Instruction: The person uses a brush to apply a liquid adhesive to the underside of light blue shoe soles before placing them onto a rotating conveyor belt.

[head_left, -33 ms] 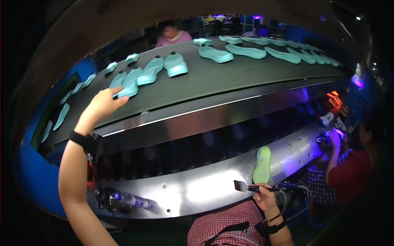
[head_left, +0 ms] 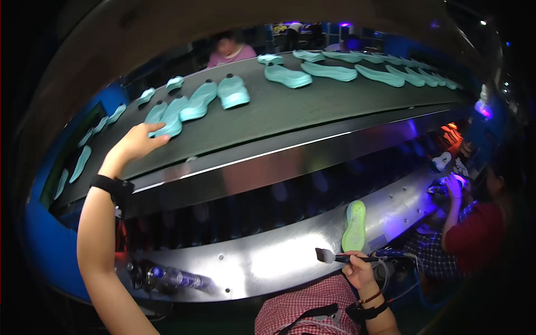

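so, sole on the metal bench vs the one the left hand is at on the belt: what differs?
Colour: the bench sole is yellow-green; the belt sole is teal.
Place: the bench sole lies on the metal bench; the belt sole lies among other teal soles on the dark belt.
Hands: the bench sole is just beyond the right hand, which holds a brush; the belt sole has the left hand at its near end.
Shared: both are long and sole-shaped.

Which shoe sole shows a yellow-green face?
The yellow-green sole on the metal bench, just beyond the brush in the right hand; the soles on the dark belt are teal.
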A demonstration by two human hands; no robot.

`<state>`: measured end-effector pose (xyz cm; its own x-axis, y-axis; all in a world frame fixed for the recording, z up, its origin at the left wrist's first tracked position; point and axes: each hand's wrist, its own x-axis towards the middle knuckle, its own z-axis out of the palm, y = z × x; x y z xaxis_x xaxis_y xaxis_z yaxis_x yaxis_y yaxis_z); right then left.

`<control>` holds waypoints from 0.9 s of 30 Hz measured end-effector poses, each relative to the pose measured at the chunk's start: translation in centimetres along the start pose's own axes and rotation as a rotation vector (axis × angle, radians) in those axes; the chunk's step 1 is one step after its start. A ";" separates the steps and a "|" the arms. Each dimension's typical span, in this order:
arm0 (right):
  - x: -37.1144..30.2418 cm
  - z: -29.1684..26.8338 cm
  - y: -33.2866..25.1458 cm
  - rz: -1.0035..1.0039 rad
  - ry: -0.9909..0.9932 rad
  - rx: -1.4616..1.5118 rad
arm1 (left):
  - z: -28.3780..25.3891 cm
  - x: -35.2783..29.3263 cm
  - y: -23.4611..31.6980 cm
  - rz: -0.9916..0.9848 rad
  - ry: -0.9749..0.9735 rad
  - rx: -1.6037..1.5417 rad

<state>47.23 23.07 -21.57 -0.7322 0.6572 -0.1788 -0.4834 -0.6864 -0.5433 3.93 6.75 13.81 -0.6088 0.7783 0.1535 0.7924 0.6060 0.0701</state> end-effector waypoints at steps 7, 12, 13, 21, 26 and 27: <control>0.5 -2.1 -0.8 0.058 0.041 0.005 | 2.6 6.4 -7.7 -0.126 -0.012 -0.042; 1.7 -4.5 -0.1 0.113 0.098 0.038 | 4.5 9.4 -8.2 -0.100 0.006 -0.271; 1.9 -4.6 -0.1 0.135 0.085 0.054 | 4.3 9.5 -7.6 -0.130 -0.004 -0.284; 2.7 -4.9 -0.7 0.160 0.058 0.105 | 4.8 13.1 -1.7 -0.001 -0.044 -0.311; 1.3 -5.8 -1.4 0.118 0.085 0.147 | 6.0 15.3 5.9 0.137 -0.099 -0.319; 0.9 -6.2 -1.5 0.112 0.093 0.147 | 6.2 15.6 7.0 0.183 -0.113 -0.324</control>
<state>50.31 26.63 -26.02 -0.7412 0.5957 -0.3095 -0.4716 -0.7901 -0.3915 -0.29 24.15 10.54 -0.4424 0.8929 0.0835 0.8484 0.3865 0.3618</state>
